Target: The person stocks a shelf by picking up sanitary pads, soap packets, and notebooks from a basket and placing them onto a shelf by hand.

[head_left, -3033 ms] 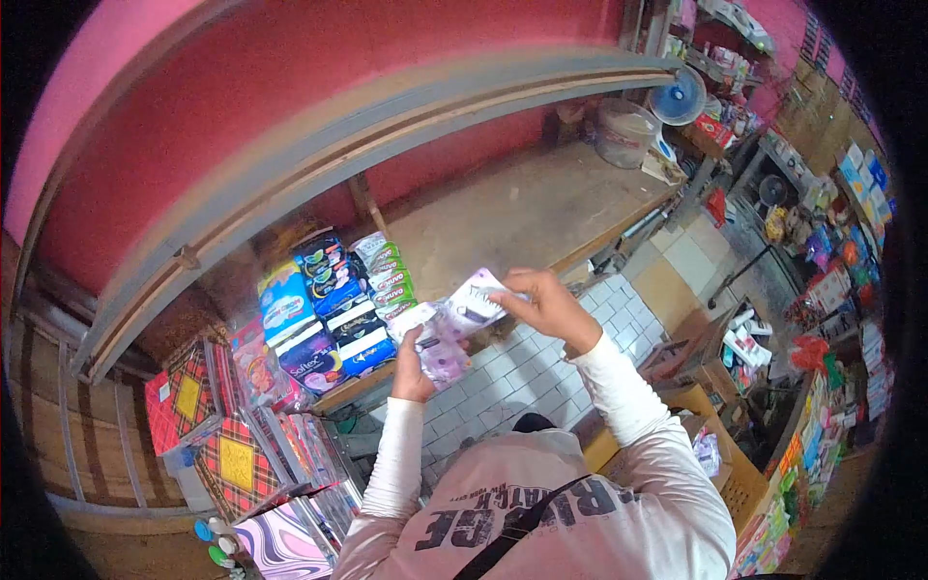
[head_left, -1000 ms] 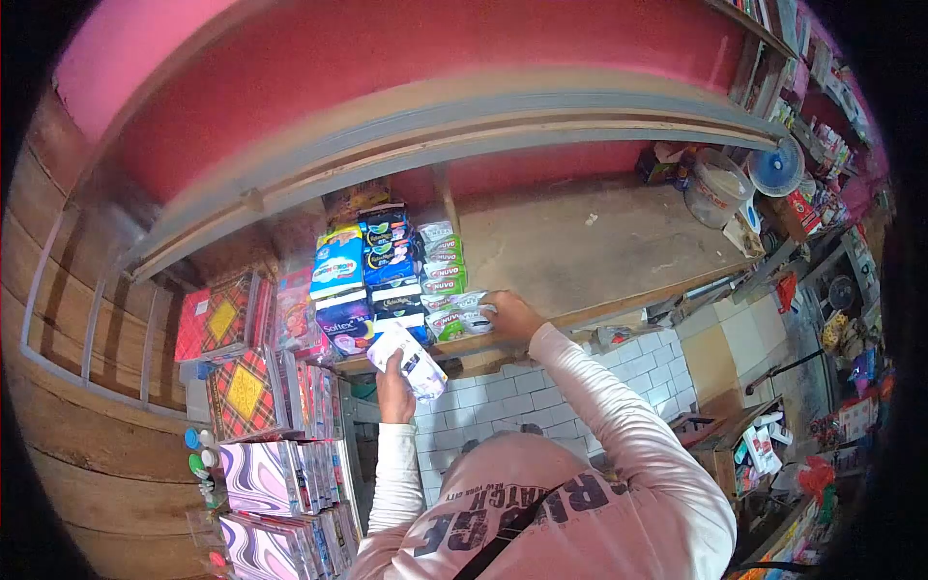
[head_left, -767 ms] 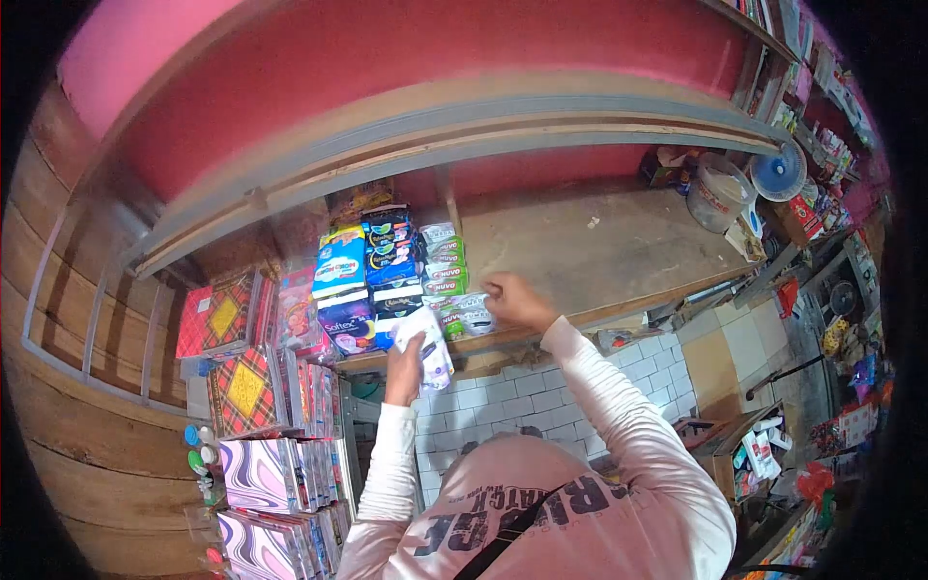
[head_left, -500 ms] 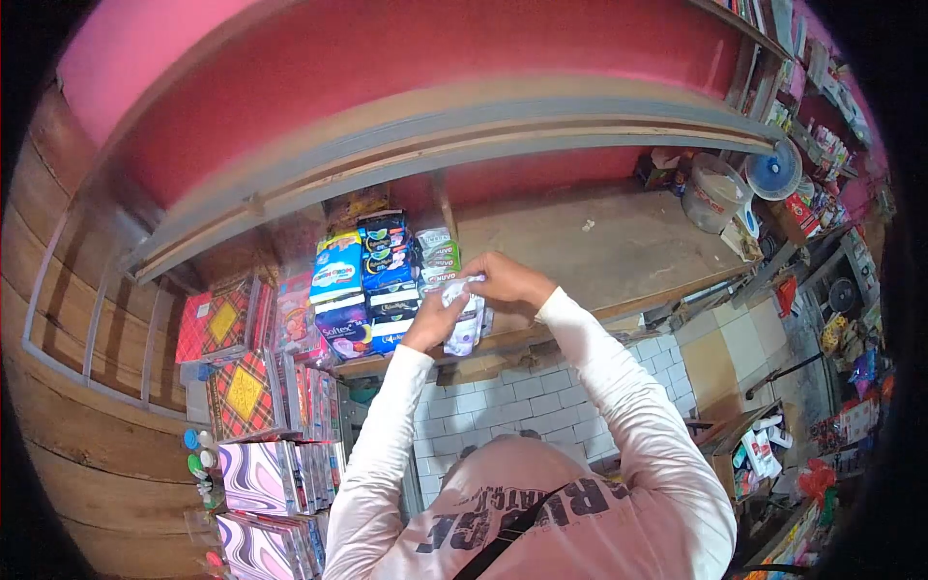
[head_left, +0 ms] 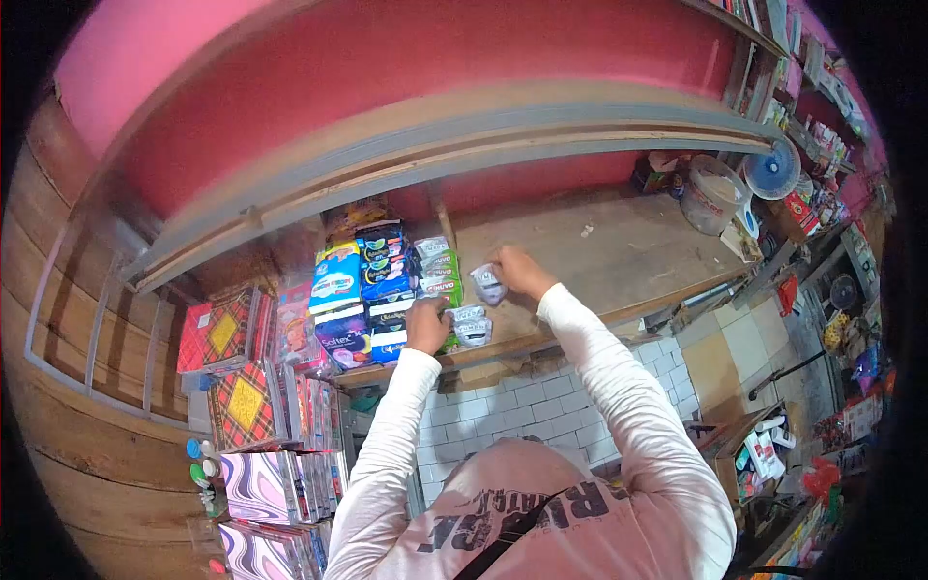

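My right hand (head_left: 524, 273) grips a pale purple packet (head_left: 489, 285) by its upper right side, above the wooden shelf board. My left hand (head_left: 426, 326) is curled against a column of small green packs (head_left: 442, 273), beside the dark sanitary pad packs (head_left: 389, 280). What its fingers close on is partly hidden; a bit of green shows just below them. Right of this hand lie silvery-white packets (head_left: 472, 329), close to the shelf's front edge. Another silvery packet (head_left: 431, 246) sits at the far end of the green column.
Blue-and-white packs (head_left: 336, 275) and purple Softex packs (head_left: 343, 333) stand at the left. Notebooks (head_left: 253, 483) are stacked further left. A raised ledge (head_left: 464, 135) crosses above the wooden shelf (head_left: 599, 242). A clear tub (head_left: 713, 198) and blue fan (head_left: 771, 172) are at the right.
My hands have parted. The right hand has moved right with the pale purple packet, now lower over the board. The left hand has let go of it and moved to the green packs.
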